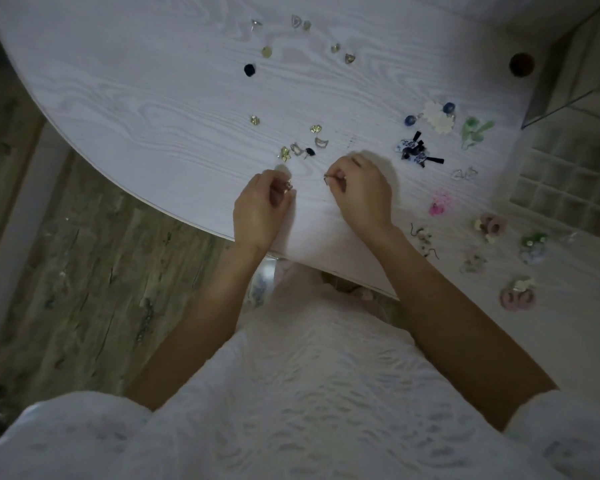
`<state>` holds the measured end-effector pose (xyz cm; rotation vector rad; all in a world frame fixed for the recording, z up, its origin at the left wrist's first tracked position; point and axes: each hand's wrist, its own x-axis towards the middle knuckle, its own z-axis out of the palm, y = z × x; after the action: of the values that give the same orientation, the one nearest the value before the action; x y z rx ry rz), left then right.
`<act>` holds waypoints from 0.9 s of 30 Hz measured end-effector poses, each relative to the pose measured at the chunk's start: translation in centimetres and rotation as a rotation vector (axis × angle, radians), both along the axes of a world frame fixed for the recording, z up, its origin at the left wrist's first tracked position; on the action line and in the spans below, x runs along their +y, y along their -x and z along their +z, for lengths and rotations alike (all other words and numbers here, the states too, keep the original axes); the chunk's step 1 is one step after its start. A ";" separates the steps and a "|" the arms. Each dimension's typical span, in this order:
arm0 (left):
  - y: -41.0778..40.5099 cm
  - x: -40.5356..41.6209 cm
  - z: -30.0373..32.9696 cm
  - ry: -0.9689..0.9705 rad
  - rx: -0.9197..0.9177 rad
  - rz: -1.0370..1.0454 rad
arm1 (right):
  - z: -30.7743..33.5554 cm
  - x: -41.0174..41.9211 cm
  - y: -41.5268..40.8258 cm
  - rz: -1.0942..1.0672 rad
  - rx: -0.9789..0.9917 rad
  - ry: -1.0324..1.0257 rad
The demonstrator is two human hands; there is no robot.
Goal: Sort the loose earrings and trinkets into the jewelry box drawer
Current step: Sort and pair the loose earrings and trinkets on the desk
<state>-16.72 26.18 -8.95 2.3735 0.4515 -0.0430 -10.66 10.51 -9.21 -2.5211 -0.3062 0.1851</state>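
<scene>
Both hands hover over the near edge of the white table (153, 109). My left hand (260, 206) pinches a small silvery earring (288, 186) between thumb and fingertips. My right hand (361, 192) pinches a thin metal earring hook (327, 177). Just beyond the hands lies a cluster of small gold and dark earrings (302, 147). The jewelry box drawer (568, 188), divided into small square compartments, sits at the right edge of the table. More trinkets lie between: a blue-and-white bow pair (416, 150), a pink piece (440, 202), white flowers (439, 116).
Several small studs are scattered at the far side of the table, among them a dark blue ball (249, 70) and a gold disc (266, 51). A glass-sided box (575, 64) with a dark knob (521, 64) stands at the back right. Wooden floor (84, 271) lies left of the table.
</scene>
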 end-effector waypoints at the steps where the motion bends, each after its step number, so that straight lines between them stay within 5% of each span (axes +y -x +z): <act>1: 0.0 0.1 0.0 0.001 -0.005 0.003 | 0.1 0.2 -0.3 -0.001 0.004 -0.001; 18: 0.3 1.9 -0.4 0.003 -0.054 -0.030 | 1.1 5.1 -1.6 0.326 -0.232 0.152; 27: 0.4 -0.3 0.0 -0.042 -0.054 -0.153 | 1.5 -5.2 3.9 -0.129 -0.005 -0.108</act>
<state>-17.17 25.92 -8.92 2.4405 0.2463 -0.0398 -14.51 5.29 -7.72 -2.4246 -0.1507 0.1086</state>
